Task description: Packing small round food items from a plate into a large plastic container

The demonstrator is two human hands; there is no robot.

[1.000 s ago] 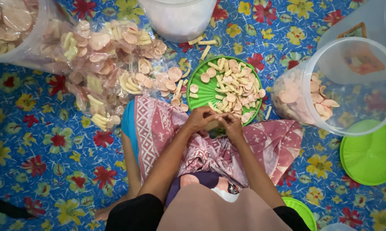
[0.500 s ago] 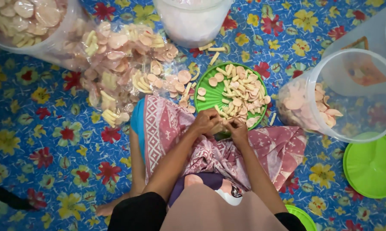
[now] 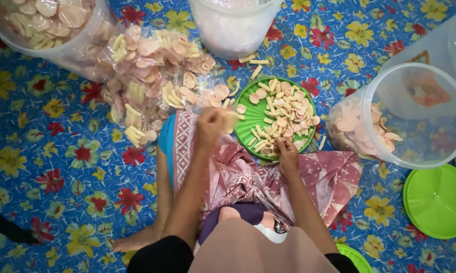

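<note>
We sort crackers on the green tray [image 3: 248, 132] | left hand [image 3: 211, 126], blurred, lifted just left of the tray; cannot tell its grip | right hand [image 3: 287, 151] at the tray's near rim, fingers pinched on crackers [image 3: 281, 114] | best picked few at a time, kept low over the tray.

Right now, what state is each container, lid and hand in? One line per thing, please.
Left hand: raised, blurred, grip unclear.
Right hand: on the crackers at the plate's near edge.
Green plate: flat, partly covered with crackers.
Clear tub: on its side, open, crackers inside.
Green lid: off, flat on the mat.
Clear bag: lying open, crackers spilling out.
</note>
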